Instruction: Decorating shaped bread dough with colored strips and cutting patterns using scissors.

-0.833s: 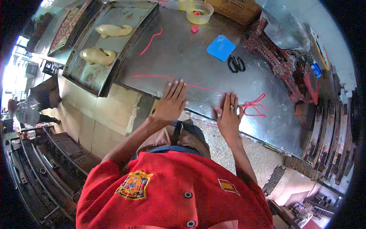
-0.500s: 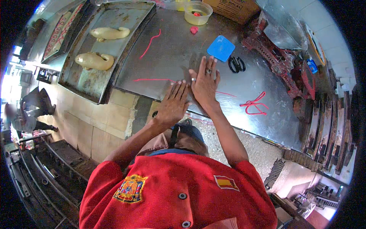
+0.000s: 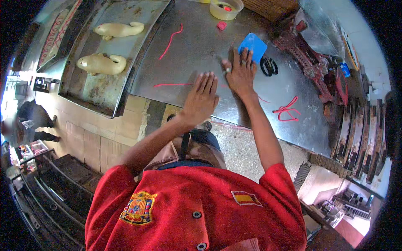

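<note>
My left hand (image 3: 201,99) lies flat, fingers together and stretched out, over a thin pink dough strand (image 3: 173,85) on the metal table. The strand's left part shows beside it; what runs under the hand is hidden. To its right, my right hand (image 3: 243,77) has its fingers stretched and somewhat apart, with rings on it. Its fingertips overlap the near edge of a blue dough scraper (image 3: 255,45); whether they touch it, I cannot tell. A short pink piece of strand shows just right of that wrist.
Black-handled scissors (image 3: 269,66) lie right of the scraper. Another pink strand (image 3: 171,42) and a looped one (image 3: 287,111) rest on the table. At left, a baking tray (image 3: 90,98) holds two shaped dough pieces. A plastic tub (image 3: 226,11) and a pink lump (image 3: 221,26) are at the back.
Both hands have slid forward, away from my body. My right hand has gone farther, up to the scraper, and the gap between the hands is wider. The whole view has shifted slightly.
</note>
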The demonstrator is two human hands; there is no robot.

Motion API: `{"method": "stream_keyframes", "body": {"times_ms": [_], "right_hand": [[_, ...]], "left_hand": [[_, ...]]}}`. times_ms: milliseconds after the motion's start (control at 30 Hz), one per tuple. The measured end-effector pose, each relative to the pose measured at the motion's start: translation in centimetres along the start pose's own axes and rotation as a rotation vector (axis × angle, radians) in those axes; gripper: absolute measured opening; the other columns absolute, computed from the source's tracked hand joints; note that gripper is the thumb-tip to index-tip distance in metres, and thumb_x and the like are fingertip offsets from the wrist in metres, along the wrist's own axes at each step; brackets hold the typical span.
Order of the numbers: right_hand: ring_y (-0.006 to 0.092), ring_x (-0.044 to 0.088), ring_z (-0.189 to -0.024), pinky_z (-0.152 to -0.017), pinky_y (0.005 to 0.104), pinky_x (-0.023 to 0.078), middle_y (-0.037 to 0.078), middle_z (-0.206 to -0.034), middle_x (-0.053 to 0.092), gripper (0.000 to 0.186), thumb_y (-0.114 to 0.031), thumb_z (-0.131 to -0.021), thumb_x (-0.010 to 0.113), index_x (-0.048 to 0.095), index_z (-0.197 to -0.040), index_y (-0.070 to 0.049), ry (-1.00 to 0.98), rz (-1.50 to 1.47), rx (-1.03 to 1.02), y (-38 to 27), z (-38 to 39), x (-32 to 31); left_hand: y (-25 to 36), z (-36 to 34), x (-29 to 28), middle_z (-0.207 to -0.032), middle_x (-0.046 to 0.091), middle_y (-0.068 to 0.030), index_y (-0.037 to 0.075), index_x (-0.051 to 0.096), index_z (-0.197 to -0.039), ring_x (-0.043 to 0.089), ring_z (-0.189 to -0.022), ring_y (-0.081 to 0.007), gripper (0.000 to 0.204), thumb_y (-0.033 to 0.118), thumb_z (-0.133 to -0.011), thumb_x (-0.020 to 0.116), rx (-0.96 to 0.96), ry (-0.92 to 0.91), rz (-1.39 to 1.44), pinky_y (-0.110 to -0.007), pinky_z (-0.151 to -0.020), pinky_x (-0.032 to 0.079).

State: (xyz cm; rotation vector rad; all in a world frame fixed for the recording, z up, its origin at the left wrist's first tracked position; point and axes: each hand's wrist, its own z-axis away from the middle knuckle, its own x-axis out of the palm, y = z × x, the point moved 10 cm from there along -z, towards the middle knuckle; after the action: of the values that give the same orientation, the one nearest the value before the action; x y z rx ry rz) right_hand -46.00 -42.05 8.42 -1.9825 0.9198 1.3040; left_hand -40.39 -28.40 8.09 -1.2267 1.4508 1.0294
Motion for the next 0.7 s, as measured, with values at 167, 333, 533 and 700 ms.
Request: {"method": "stream_keyframes", "body": {"times_ms": [167,333,533,700], "right_hand": [[0.0478,0.029,-0.146,-0.111,0.0624,0.025,0.032,-0.153,0.036,0.064,-0.047,-0.099,0.055,0.045,-0.145,-0.004,0.121,0.042,-0.032,0.0,1.3,-0.7],[0.046,0.019,-0.15,-0.112,0.062,0.022,0.033,-0.154,0.033,0.069,-0.051,-0.098,0.053,0.043,-0.146,-0.003,0.053,0.059,0.093,-1.3,5.2,-2.2],[0.0507,0.025,-0.146,-0.112,0.0664,0.022,0.035,-0.154,0.031,0.071,-0.051,-0.1,0.05,0.038,-0.149,-0.001,0.091,0.061,0.112,-2.0,1.7,0.3],[0.0501,0.028,-0.145,-0.109,0.0659,0.026,0.035,-0.152,0.035,0.065,-0.047,-0.101,0.049,0.039,-0.15,-0.006,0.12,0.004,0.121,-2.5,-0.6,0.1]], "left_hand": [[0.1,1.5,0.4,-0.15,0.044,-0.0243,-0.009,0.044,-0.143,0.037,-0.143,-0.0363,0.062,0.036,-0.1,0.048,0.006,0.02,0.023,-0.049,-0.123,0.017],[0.5,5.4,-0.8,-0.153,0.04,-0.0242,-0.006,0.046,-0.143,0.033,-0.145,-0.0364,0.057,0.032,-0.1,0.048,0.008,-0.043,0.302,-0.049,-0.123,0.017],[-11.5,7.8,-2.8,-0.128,0.055,-0.0206,0.0,0.06,-0.126,0.049,-0.124,-0.0383,0.034,0.012,-0.094,0.057,-0.283,0.04,0.297,-0.049,-0.105,0.04],[-15.4,9.0,-3.3,-0.11,0.061,-0.0177,0.002,0.062,-0.115,0.058,-0.104,-0.0395,0.022,0.011,-0.095,0.06,-0.404,0.027,0.227,-0.049,-0.091,0.047]]}}
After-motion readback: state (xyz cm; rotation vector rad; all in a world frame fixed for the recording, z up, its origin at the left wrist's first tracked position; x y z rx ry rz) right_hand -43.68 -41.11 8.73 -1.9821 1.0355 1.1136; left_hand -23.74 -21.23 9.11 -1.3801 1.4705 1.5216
